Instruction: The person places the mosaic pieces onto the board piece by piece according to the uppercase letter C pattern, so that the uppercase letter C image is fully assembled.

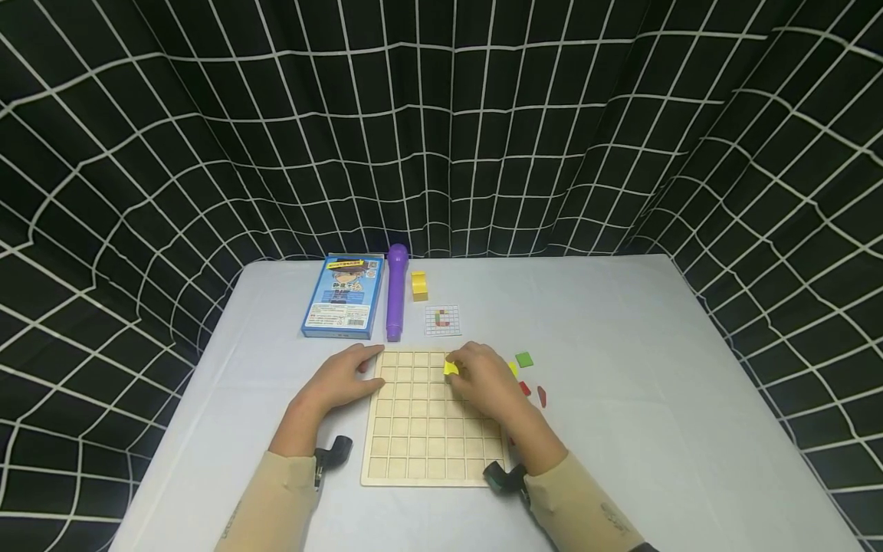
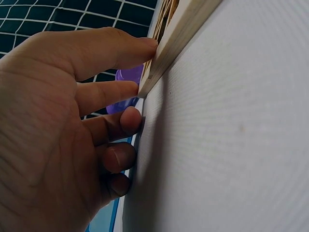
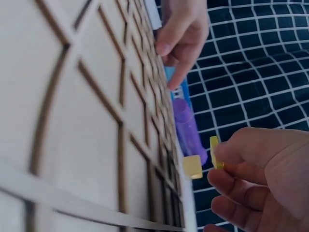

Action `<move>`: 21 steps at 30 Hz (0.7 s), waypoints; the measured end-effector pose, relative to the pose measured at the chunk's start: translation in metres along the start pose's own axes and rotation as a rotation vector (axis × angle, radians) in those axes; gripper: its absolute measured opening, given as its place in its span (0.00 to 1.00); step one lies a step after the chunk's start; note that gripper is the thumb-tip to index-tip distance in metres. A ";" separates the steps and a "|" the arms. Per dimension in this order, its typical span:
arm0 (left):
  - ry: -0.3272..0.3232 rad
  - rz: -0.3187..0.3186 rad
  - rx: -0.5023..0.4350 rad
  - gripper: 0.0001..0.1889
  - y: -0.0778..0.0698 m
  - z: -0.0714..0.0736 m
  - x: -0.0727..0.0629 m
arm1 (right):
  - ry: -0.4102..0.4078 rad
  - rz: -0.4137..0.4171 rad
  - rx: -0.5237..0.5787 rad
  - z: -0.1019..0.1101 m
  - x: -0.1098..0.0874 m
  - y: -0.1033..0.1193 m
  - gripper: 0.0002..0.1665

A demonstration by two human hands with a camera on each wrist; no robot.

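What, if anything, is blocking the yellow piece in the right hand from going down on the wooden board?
Nothing visible. The right hand pinches the yellow piece above the wooden board, whose visible squares are bare; the left hand is over at its left edge.

Yellow piece (image 1: 451,369), cream gridded board (image 1: 418,426), purple tube (image 1: 396,295), white table (image 1: 676,414), white-gridded black curtain (image 1: 476,146).

Grid board (image 1: 419,426) is matt wd, purple tube (image 1: 396,295) smooth plas.
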State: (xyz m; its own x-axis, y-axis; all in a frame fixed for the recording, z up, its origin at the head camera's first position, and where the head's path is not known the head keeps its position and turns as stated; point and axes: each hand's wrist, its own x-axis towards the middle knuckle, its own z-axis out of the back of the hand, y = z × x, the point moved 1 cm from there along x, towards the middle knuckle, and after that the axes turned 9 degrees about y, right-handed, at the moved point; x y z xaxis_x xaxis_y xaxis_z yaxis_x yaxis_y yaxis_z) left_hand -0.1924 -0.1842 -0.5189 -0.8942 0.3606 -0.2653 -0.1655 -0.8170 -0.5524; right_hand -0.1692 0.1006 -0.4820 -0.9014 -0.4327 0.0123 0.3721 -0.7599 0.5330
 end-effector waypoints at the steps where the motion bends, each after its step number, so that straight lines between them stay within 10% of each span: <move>1: 0.000 -0.002 0.001 0.37 0.000 0.000 0.000 | 0.011 -0.007 -0.007 -0.002 0.000 -0.001 0.15; 21: -0.005 -0.018 -0.001 0.37 0.000 0.000 0.001 | 0.037 -0.045 -0.036 -0.017 0.005 -0.017 0.15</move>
State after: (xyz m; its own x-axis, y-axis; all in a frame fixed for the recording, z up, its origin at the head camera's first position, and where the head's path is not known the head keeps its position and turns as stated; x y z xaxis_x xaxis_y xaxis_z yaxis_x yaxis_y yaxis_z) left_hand -0.1938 -0.1841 -0.5190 -0.8931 0.3732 -0.2511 -0.1814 -0.8096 -0.5582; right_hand -0.1758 0.1033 -0.5053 -0.9087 -0.4152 -0.0426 0.3399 -0.7953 0.5019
